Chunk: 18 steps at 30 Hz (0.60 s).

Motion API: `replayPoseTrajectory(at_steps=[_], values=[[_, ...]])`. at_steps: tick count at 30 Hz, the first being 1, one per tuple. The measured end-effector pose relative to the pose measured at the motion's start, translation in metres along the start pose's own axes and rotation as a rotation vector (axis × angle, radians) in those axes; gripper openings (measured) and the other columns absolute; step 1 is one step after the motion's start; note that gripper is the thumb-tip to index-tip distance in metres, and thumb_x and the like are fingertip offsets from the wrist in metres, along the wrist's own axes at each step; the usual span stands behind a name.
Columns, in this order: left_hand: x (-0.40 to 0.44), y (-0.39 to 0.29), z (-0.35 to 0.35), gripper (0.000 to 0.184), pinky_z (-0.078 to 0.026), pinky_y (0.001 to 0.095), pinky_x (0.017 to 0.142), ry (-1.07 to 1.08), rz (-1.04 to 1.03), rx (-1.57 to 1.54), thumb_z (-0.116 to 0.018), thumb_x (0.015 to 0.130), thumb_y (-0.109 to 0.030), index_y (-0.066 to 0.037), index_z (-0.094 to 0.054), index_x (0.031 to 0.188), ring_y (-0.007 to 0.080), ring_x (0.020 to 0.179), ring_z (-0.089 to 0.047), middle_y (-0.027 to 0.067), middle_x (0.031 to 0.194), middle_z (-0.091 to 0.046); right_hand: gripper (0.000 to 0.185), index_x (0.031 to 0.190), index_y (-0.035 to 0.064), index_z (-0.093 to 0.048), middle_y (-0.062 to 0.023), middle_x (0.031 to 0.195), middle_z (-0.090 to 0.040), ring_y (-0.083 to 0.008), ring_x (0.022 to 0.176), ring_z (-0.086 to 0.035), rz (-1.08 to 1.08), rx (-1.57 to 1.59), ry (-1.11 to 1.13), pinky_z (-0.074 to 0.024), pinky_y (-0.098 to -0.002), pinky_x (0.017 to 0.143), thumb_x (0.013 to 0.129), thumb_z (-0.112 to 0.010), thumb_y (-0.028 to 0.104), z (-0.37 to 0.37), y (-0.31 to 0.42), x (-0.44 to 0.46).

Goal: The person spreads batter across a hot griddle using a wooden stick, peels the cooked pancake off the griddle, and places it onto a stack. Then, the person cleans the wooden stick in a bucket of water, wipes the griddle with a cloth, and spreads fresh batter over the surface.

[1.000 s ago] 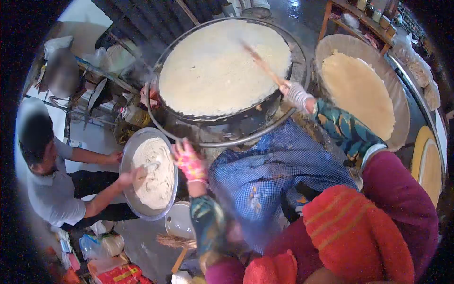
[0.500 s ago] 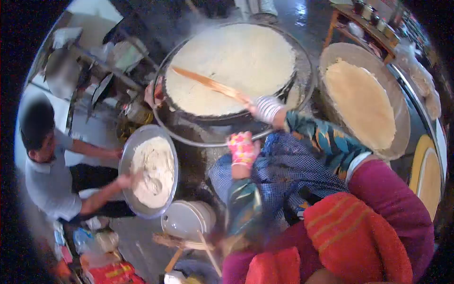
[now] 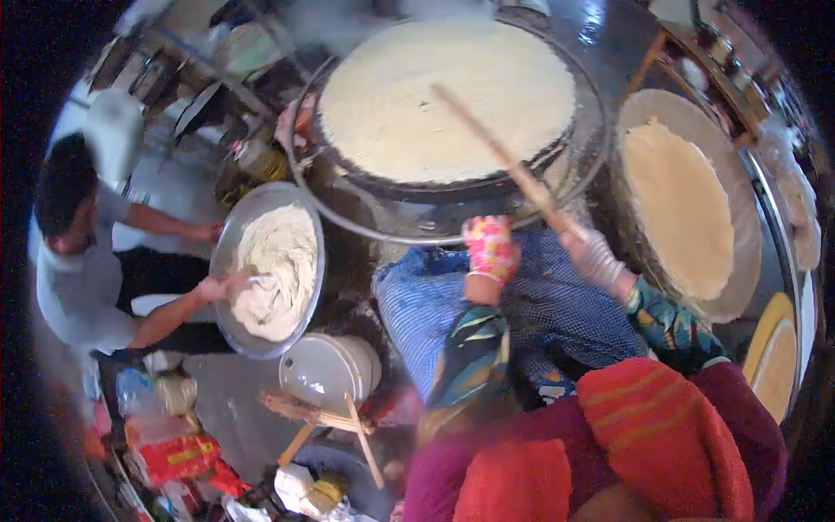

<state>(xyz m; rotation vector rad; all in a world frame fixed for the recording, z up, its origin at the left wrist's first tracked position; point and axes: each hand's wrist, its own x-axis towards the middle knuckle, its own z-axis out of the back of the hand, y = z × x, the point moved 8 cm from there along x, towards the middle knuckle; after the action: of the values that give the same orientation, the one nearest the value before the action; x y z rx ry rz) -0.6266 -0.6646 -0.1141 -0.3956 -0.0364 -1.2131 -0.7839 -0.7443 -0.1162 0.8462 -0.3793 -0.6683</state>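
Note:
My right hand (image 3: 596, 259), in a pale striped glove, is closed around the handle end of a long wooden spatula (image 3: 487, 143). The spatula's far end lies over a pale round sheet of batter (image 3: 435, 96) on a large griddle (image 3: 417, 187). My left hand (image 3: 491, 252), in a pink patterned glove, is at the near side of the metal ring (image 3: 383, 233) around the griddle; its fingers look curled, and whatever they may hold is hidden. Beneath both hands spreads a blue checked cloth (image 3: 417, 300).
At the left, another person (image 3: 83, 287) stirs dough in a metal basin (image 3: 228, 317). A white bucket (image 3: 326, 370) and a stool are below it. To the right a round tray (image 3: 746, 235) holds a flat sheet, with shelves (image 3: 657, 56) behind.
My left hand has moved right, to the ring's near edge. The spatula has swung over the batter and back, and my right hand has come nearer my body. The view has shifted.

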Motion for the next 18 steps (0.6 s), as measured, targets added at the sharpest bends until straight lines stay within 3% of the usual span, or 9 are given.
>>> replayPoseTrajectory(at_steps=[1,2,4,7,8,10,13,15,18], values=[[-0.007,0.007,-0.001,0.031,-0.035,0.0505,0.088,-0.060,-0.036,-0.031,-0.069,0.060,-0.025,-0.012,-0.058,0.086,0.0307,0.092,-0.053,0.0102,0.086,-0.058,0.033,0.122,0.0069,-0.052,-0.0111,0.113,-0.060,-0.0194,0.103,-0.057,-0.049,-0.022,0.069,-0.0431,-0.0312,0.090,0.092,-0.044,0.018,-0.014,0.028,-0.011],[-0.008,0.015,0.001,0.035,-0.036,0.0507,0.087,0.015,-0.029,-0.019,-0.069,0.060,-0.025,-0.011,-0.057,0.089,0.0310,0.093,-0.052,0.0101,0.088,-0.057,0.033,0.122,0.0081,-0.053,-0.0103,0.114,-0.060,-0.0189,0.102,-0.057,0.116,0.253,0.051,-0.0433,-0.0298,0.089,0.092,-0.047,0.019,-0.027,0.047,-0.003],[-0.014,0.035,0.011,0.029,-0.039,0.0527,0.081,-0.066,-0.054,0.030,-0.067,0.064,-0.027,-0.011,-0.058,0.087,0.0331,0.089,-0.054,0.0111,0.087,-0.060,0.035,0.123,0.0067,-0.051,-0.0103,0.115,-0.060,-0.0218,0.101,-0.058,-0.195,0.432,0.160,-0.0432,-0.0307,0.089,0.091,-0.048,0.020,-0.034,0.080,0.005],[-0.016,0.075,0.026,0.019,-0.040,0.0506,0.077,-0.009,-0.045,0.115,-0.067,0.063,-0.026,-0.014,-0.060,0.076,0.0321,0.082,-0.057,0.0091,0.079,-0.061,0.035,0.117,0.0025,-0.055,-0.0106,0.108,-0.062,-0.0203,0.094,-0.060,0.202,-0.028,0.090,-0.0472,-0.0321,0.082,0.090,-0.050,0.024,-0.024,0.094,0.034],[-0.013,0.091,0.028,0.017,-0.040,0.0497,0.078,0.020,-0.023,0.144,-0.067,0.063,-0.025,-0.014,-0.060,0.073,0.0316,0.080,-0.057,0.0082,0.076,-0.061,0.035,0.117,0.0025,-0.055,-0.0106,0.108,-0.062,-0.0203,0.094,-0.060,0.207,-0.029,0.098,-0.0472,-0.0321,0.082,0.090,-0.050,0.024,-0.008,0.084,0.035],[-0.006,0.128,0.030,0.015,-0.039,0.0484,0.080,0.137,0.017,0.230,-0.067,0.062,-0.026,-0.015,-0.061,0.070,0.0308,0.076,-0.058,0.0067,0.069,-0.061,0.030,0.115,0.0145,-0.056,-0.0169,0.083,-0.064,-0.0278,0.073,-0.064,0.091,-0.535,0.281,-0.0473,-0.0418,0.062,0.086,-0.053,0.020,0.022,0.031,0.038],[-0.004,0.186,0.044,0.010,-0.039,0.0475,0.089,-0.090,-0.044,0.248,-0.058,0.062,-0.015,-0.012,-0.065,0.069,0.0304,0.077,-0.059,0.0104,0.065,-0.061,0.036,0.126,0.0123,-0.048,-0.0110,0.111,-0.055,-0.0241,0.099,-0.054,0.137,-0.560,0.180,-0.0414,-0.0344,0.083,0.090,-0.048,0.015,0.072,-0.038,0.056],[0.007,0.217,0.044,0.011,-0.039,0.0442,0.093,0.063,-0.005,0.373,-0.055,0.064,-0.013,-0.008,-0.065,0.063,0.0314,0.080,-0.059,0.0135,0.067,-0.062,0.040,0.132,0.0108,-0.043,-0.0070,0.130,-0.049,-0.0216,0.117,-0.048,0.150,-0.492,0.060,-0.0374,-0.0295,0.097,0.092,-0.044,0.012,0.104,-0.084,0.081],[0.017,0.266,0.052,0.011,-0.041,0.0413,0.092,-0.151,-0.020,0.575,-0.056,0.061,-0.015,-0.010,-0.066,0.063,0.0312,0.080,-0.058,0.0124,0.071,-0.062,0.040,0.133,0.0081,-0.042,-0.0099,0.130,-0.048,-0.0193,0.120,-0.043,0.065,-0.499,-0.102,-0.0290,-0.0262,0.102,0.094,-0.041,0.014,0.139,-0.139,0.136]])
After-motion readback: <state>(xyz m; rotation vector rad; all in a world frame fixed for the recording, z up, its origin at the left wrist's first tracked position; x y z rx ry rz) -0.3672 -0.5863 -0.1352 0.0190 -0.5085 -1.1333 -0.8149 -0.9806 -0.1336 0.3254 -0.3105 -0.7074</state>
